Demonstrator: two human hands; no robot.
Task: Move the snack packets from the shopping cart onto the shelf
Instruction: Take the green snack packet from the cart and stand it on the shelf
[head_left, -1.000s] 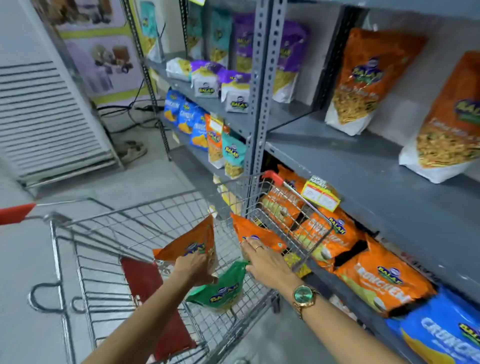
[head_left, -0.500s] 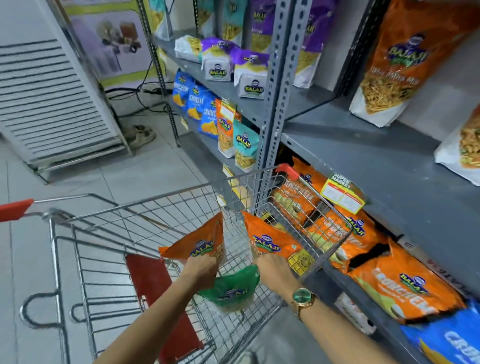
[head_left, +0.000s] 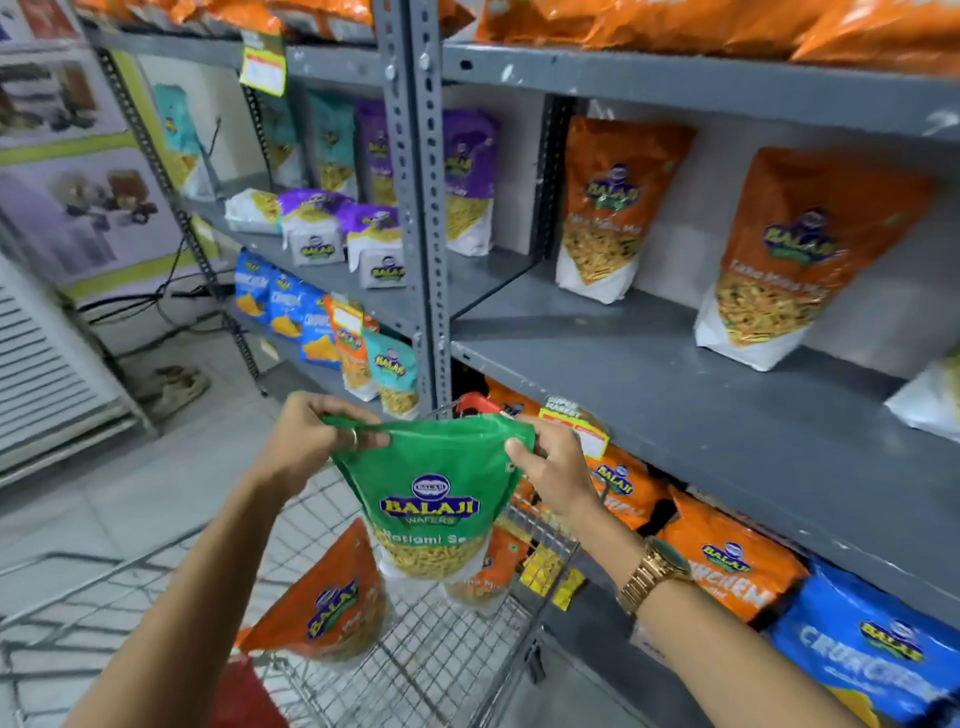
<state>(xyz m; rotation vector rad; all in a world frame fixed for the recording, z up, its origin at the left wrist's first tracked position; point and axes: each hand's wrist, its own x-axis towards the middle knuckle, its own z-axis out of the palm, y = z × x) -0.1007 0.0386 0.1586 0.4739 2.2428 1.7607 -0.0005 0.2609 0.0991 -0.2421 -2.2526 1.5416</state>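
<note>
A green snack packet (head_left: 435, 488) hangs upright above the wire shopping cart (head_left: 457, 670), held by its top corners. My left hand (head_left: 306, 441) pinches the left corner and my right hand (head_left: 558, 467), with a gold watch on its wrist, pinches the right corner. Two orange packets stay in the cart: one (head_left: 327, 608) leaning at the left, another (head_left: 491, 571) partly hidden behind the green packet. The grey middle shelf (head_left: 649, 374) lies up and to the right of my hands, with bare room along its front.
Two orange-and-white packets (head_left: 608, 208) (head_left: 789, 254) stand at the back of the middle shelf. Orange and blue packets (head_left: 727, 566) fill the shelf below. A grey perforated upright (head_left: 421, 208) stands just beyond the cart. Purple and teal packets (head_left: 374, 234) sit on the left bay.
Both hands let go of the orange packets and lifted the green packet up out of the cart. The view tilted upward toward the shelves.
</note>
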